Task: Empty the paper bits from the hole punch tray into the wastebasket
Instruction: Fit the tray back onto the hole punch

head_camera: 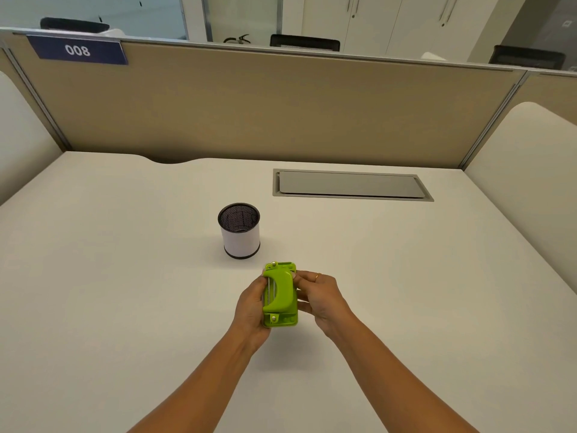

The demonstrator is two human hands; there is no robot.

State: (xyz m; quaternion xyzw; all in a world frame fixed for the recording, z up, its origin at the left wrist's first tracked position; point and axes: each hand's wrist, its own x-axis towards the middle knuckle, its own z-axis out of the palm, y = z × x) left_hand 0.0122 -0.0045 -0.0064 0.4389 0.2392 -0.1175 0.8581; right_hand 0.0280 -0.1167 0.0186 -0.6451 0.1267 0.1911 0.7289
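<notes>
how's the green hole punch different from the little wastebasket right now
The hole punch is lime green and held in both hands; the wastebasket is white-sided with a black mesh interior and stands untouched. The punch is boxy, the basket cylindrical and upright, its top open. Both are above the same desk.

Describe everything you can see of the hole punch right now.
The hole punch is lime green, plastic-looking, with a curved lever over a flat base, metal pins showing at its near and far ends. It is held lengthwise, pointing away from the person, just above the desk. The left hand cups its left side; the right hand pinches its right edge. It sits nearer than the wastebasket. No paper bits show.
</notes>
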